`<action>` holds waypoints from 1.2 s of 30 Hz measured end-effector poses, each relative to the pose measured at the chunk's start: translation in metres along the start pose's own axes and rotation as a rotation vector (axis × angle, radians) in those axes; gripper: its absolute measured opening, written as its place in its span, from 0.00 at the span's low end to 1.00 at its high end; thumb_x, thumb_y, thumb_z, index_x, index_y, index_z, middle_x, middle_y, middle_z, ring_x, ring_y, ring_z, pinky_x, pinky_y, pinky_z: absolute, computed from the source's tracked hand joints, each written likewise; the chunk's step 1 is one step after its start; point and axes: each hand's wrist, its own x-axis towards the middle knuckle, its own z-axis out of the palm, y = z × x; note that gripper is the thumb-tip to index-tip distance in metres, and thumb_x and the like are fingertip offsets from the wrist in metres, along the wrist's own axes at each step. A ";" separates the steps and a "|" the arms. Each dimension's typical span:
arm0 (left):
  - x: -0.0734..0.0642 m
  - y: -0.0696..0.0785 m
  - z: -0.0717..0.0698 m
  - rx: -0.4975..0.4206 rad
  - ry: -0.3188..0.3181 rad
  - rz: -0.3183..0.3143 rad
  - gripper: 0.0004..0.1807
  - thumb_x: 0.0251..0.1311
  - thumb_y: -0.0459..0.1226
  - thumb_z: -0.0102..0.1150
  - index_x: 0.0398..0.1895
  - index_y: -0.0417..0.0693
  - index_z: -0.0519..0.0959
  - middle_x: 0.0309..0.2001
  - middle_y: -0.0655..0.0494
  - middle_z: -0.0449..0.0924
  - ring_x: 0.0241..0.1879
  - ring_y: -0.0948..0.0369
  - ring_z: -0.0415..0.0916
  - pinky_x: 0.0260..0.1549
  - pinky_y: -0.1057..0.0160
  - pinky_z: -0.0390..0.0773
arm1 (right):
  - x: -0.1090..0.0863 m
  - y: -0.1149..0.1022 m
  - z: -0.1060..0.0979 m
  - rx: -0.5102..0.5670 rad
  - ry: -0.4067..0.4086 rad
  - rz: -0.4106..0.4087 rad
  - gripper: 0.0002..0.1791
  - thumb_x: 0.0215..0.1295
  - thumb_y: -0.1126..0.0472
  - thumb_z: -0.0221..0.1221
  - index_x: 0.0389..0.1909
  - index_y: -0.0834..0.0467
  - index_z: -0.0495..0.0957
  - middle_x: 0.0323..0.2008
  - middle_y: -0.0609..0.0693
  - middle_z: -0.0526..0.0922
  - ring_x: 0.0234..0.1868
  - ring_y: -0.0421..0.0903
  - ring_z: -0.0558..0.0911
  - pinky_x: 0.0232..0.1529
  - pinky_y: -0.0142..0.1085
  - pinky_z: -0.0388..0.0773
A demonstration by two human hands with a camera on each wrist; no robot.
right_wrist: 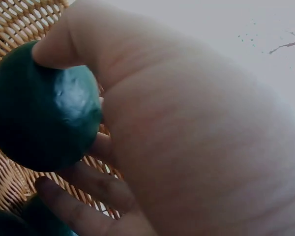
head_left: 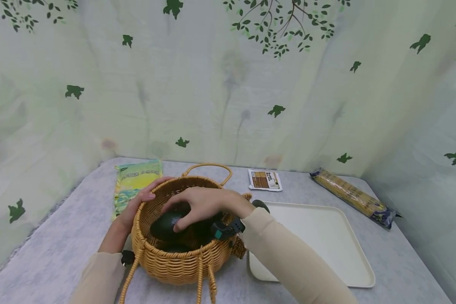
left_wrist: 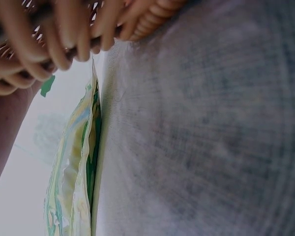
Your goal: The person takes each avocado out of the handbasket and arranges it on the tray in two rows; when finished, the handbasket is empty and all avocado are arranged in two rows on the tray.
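A round wicker basket (head_left: 171, 266) with thin handles stands on the table. My left hand (head_left: 137, 202) holds its far left rim, thumb and fingers against the weave. In the left wrist view only the wicker underside (left_wrist: 64, 39) and part of that arm show. Inside the basket, my right hand (head_left: 197, 204) grips a smooth dark green avocado (head_left: 163, 226). The right wrist view shows the thumb pressed on the glossy avocado (right_wrist: 44, 113) and fingers along its other side. More dark green pieces (head_left: 176, 248) lie lower in the basket, partly hidden.
A white tray (head_left: 311, 240) lies right of the basket, under the right forearm. Behind the basket are a yellow-green packet (head_left: 137, 177) at left and a small white-brown packet (head_left: 265, 180). A long golden package (head_left: 353, 196) lies at the back right. A leaf-patterned curtain surrounds the table.
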 end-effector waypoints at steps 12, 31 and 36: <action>0.000 -0.005 -0.006 -0.078 -0.030 -0.008 0.33 0.73 0.33 0.20 0.79 0.60 0.58 0.70 0.59 0.68 0.66 0.63 0.73 0.59 0.59 0.79 | -0.017 -0.003 0.006 0.066 0.150 0.002 0.30 0.66 0.45 0.64 0.69 0.43 0.76 0.65 0.39 0.77 0.59 0.32 0.74 0.59 0.32 0.73; 0.002 -0.001 -0.002 -0.015 -0.028 0.024 0.33 0.73 0.34 0.23 0.79 0.59 0.59 0.71 0.57 0.68 0.66 0.62 0.72 0.57 0.58 0.80 | -0.027 -0.009 0.016 0.053 0.230 -0.035 0.29 0.66 0.47 0.64 0.68 0.43 0.76 0.61 0.38 0.80 0.55 0.31 0.78 0.53 0.27 0.75; 0.002 0.000 -0.001 -0.052 -0.066 0.046 0.34 0.73 0.32 0.20 0.80 0.57 0.57 0.72 0.57 0.68 0.67 0.62 0.72 0.58 0.58 0.80 | -0.028 -0.007 0.019 0.073 0.275 -0.056 0.30 0.66 0.45 0.63 0.70 0.44 0.75 0.61 0.39 0.80 0.53 0.31 0.78 0.53 0.28 0.76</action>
